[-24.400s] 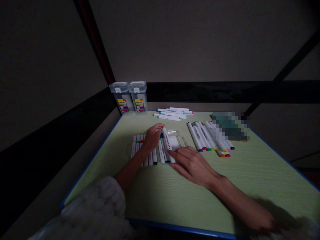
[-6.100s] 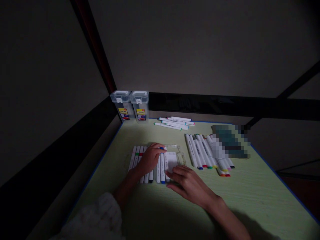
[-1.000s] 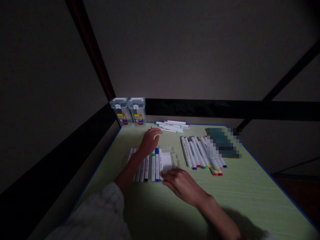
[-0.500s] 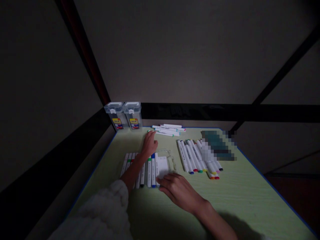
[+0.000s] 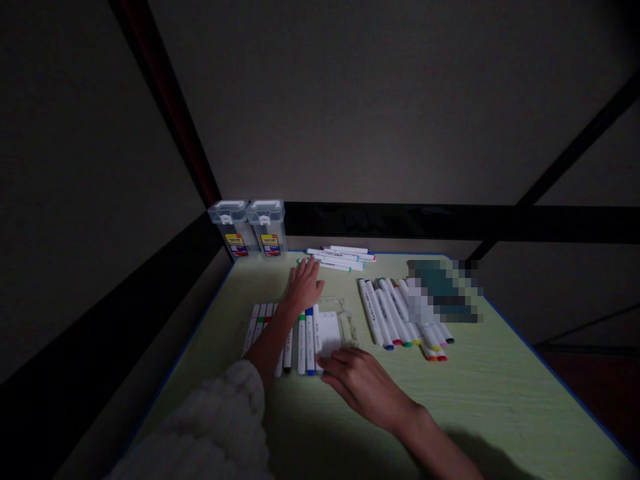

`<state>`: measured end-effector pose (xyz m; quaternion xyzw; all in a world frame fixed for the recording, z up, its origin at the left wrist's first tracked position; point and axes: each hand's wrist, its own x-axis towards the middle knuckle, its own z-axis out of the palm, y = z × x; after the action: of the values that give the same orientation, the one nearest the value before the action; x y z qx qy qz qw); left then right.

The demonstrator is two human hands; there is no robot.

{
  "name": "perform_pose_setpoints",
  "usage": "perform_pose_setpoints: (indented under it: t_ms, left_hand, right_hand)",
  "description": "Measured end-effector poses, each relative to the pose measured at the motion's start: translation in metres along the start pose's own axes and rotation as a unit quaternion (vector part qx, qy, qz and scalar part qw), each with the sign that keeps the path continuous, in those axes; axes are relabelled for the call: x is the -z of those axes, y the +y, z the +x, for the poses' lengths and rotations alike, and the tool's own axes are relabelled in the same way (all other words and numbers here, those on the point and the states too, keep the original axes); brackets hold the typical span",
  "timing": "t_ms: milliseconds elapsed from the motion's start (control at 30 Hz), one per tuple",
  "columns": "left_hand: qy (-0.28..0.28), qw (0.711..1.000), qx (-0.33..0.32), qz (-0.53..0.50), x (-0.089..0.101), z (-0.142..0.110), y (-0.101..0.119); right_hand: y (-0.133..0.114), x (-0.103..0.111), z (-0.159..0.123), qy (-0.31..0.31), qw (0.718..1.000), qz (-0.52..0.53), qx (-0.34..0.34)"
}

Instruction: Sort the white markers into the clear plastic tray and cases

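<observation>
White markers in clear case

Site: indoors, a dim wall corner with a table; home, school or office cannot be told. Evidence: plain dark grey-brown left wall, 9 o'clock; similar back wall, 12 o'clock; slanting dark red strip between these 2, 10 o'clock; pale green wood-grain table with blue edging, 6 o'clock, bearing white-barrelled, coloured-end markers and 2 clear plastic lidded boxes, 9 o'clock.
</observation>
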<state>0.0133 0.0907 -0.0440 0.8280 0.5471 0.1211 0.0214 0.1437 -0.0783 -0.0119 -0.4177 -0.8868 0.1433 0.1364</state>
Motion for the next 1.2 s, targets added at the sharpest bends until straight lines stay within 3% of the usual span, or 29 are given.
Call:
perform_pose_setpoints:
  t_ms: [167,667,1200]
  left_hand:
    - [-0.026,1.000,0.011,0.012,-0.0022,0.0010,-0.0014]
    - [0.021,0.999,0.003,0.027,-0.0019,-0.0002,-0.0017]
    - [0.025,1.000,0.009,0.013,0.0031,-0.0007,0.0018]
  right_hand:
    - [0.0010,-0.0020,-0.0010,0.006,1.000,0.004,0.003]
    - [0.0014,-0.0019,-0.0014,0.009,1.000,0.016,-0.001]
    - [-0.0004,0.0005,-0.0005,0.003,1.000,0.019,-0.001]
